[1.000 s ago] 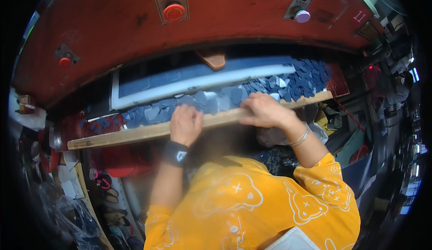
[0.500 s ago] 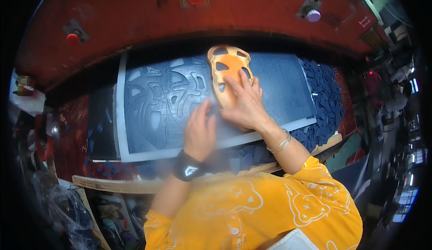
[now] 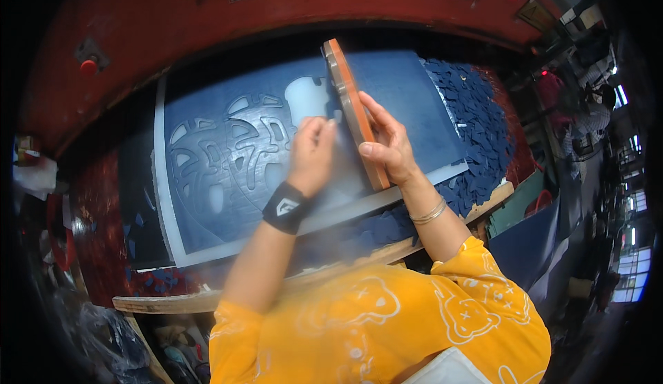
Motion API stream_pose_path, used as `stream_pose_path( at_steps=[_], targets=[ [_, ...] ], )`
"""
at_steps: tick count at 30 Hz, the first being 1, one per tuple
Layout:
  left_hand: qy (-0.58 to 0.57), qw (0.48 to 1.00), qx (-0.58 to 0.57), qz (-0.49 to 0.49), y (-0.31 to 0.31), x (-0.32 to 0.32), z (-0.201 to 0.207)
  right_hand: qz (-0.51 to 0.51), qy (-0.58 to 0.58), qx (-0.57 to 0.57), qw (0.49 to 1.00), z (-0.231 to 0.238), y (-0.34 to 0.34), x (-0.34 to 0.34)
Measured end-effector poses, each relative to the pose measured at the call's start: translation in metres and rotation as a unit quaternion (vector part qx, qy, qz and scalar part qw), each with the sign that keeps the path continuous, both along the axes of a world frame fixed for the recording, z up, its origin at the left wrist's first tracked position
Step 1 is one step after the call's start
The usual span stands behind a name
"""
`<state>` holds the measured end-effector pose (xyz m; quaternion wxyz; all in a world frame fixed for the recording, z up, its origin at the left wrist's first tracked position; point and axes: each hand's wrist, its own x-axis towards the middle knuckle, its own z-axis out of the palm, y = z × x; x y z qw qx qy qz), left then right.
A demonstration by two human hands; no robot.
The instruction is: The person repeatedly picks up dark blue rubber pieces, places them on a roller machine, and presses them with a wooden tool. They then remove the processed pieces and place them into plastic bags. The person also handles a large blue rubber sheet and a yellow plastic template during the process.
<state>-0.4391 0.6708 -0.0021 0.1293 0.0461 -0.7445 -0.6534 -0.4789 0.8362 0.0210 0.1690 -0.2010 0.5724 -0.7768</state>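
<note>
Right hand: grip closed on an orange-edged die, thumb laid along the near side, fingers reaching up behind its right face. Die held tilted up on its narrow side above the middle of the blue sheet, long axis running from far to near. Right forearm angled in from the near right, bracelet at the wrist.

Left hand: raised just left of the die, fingers curled, wrist banded in black; whether anything is pinched cannot be told for blur.

Compared with half a second ago: die turned from broad face up to edge-on; left hand brought up beside its middle; a white opening now exposed in the sheet, left of the die.

Farther out: cut outlines spread over the sheet's left half. Sheet carried on a white board; blue scraps heaped toward the tabletop's right edge. Near edge bordered by a wooden strip; far edge overhung by a red machine.
</note>
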Motion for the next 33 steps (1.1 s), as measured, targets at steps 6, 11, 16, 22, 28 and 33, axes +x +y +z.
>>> stream_pose_path(
  at_steps=[6,11,16,22,28,33],
  targets=[
    [0.030,0.904,-0.409,0.123,-0.026,0.024,-0.021,0.001,-0.057,-0.076,0.995,-0.003,0.026,-0.016],
    [0.015,0.901,-0.414,0.126,-0.021,0.022,-0.023,-0.080,0.214,0.278,0.933,0.011,0.058,-0.032],
    [0.020,0.907,-0.405,0.113,-0.023,0.022,-0.021,-0.092,0.337,0.553,0.756,0.006,0.054,-0.031],
    [0.025,0.907,-0.403,0.115,-0.024,0.024,-0.023,-0.083,0.354,0.604,0.710,0.012,0.051,-0.033],
    [0.047,0.905,-0.402,0.129,-0.021,0.028,-0.020,-0.133,0.423,0.585,0.679,0.021,0.025,-0.094],
    [0.050,0.905,-0.402,0.130,-0.018,0.037,-0.019,-0.043,0.449,0.502,0.738,-0.014,0.024,-0.112]
  ],
)
